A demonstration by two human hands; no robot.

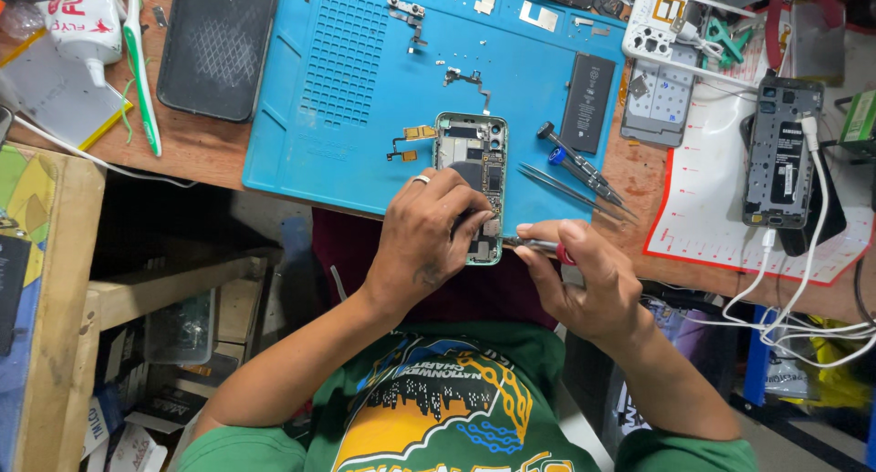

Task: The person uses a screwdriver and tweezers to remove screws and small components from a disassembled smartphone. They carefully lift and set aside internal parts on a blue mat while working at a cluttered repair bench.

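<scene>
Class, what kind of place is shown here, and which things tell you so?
Most likely a phone repair bench: an opened phone on a blue work mat, a loose battery, and tweezers beside it.

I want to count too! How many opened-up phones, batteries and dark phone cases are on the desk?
Opened-up phones: 2, one under the hands, one on the white mat
Loose black batteries: 1
Dark phone cases: 1
Total: 4

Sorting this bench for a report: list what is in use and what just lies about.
In use:
opened phone, steadied by left hand
red-handled screwdriver, in right hand
blue mat

Lying about:
loose battery
tweezers
black phone case
second opened phone
white cables
</scene>
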